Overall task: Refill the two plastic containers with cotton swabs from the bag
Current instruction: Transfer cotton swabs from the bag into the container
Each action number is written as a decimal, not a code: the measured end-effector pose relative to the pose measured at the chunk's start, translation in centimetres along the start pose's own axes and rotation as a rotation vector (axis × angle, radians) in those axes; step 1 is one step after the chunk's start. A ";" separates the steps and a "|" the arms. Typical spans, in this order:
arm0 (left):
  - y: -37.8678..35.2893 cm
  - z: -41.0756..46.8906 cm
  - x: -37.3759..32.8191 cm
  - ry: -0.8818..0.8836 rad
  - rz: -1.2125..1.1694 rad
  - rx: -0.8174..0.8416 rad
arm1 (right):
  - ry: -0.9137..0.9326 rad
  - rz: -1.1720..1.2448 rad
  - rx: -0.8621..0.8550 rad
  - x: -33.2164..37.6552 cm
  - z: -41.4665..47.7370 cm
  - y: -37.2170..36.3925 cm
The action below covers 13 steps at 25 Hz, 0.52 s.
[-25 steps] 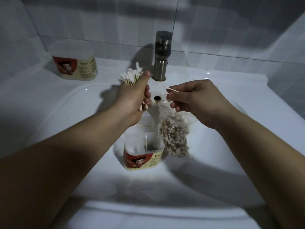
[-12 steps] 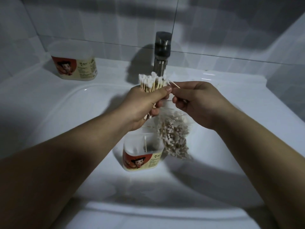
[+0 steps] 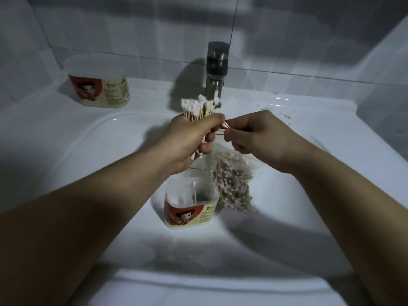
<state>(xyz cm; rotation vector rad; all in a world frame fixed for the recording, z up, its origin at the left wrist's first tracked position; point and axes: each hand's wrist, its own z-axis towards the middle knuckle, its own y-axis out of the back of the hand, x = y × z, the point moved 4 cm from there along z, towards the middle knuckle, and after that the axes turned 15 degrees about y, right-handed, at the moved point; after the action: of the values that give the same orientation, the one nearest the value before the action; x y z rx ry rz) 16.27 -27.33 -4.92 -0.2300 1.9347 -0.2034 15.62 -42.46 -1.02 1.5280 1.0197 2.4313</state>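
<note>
My left hand [image 3: 191, 138] grips an upright bundle of cotton swabs [image 3: 199, 108], white tips up, above the sink basin. My right hand [image 3: 258, 138] pinches a few swabs at the bundle's side and also holds the top of a clear plastic bag [image 3: 231, 184] of swabs, which hangs below it. Under my left hand an open plastic container [image 3: 189, 206] with a red and yellow label stands in the basin, with one swab upright inside. A second container [image 3: 99, 87] with the same label stands on the ledge at the back left.
A metal tap [image 3: 216, 69] rises behind the hands. The white sink basin [image 3: 88, 155] slopes down around the container. Tiled walls close the back and right side. Small specks lie on the ledge at the back right [image 3: 284, 111].
My left hand has turned the bundle upright and moved it right toward the tap. My right hand has come in against the bundle with its few swabs. The bag swung slightly.
</note>
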 end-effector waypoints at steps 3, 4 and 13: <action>0.1 0.2 -0.1 -0.006 -0.077 -0.007 | -0.016 0.009 -0.040 -0.3 0.1 0.4; 0.2 0.3 -0.2 -0.008 -0.112 -0.002 | -0.031 -0.016 -0.046 -0.5 0.1 0.5; 0.3 0.4 -0.5 -0.065 -0.166 -0.019 | -0.078 -0.027 -0.055 -1.3 0.2 0.3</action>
<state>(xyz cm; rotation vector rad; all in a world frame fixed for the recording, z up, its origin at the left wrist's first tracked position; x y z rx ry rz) 16.83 -26.90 -4.71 -0.4056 1.8540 -0.2837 16.49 -43.12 -1.75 1.5679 0.9456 2.3415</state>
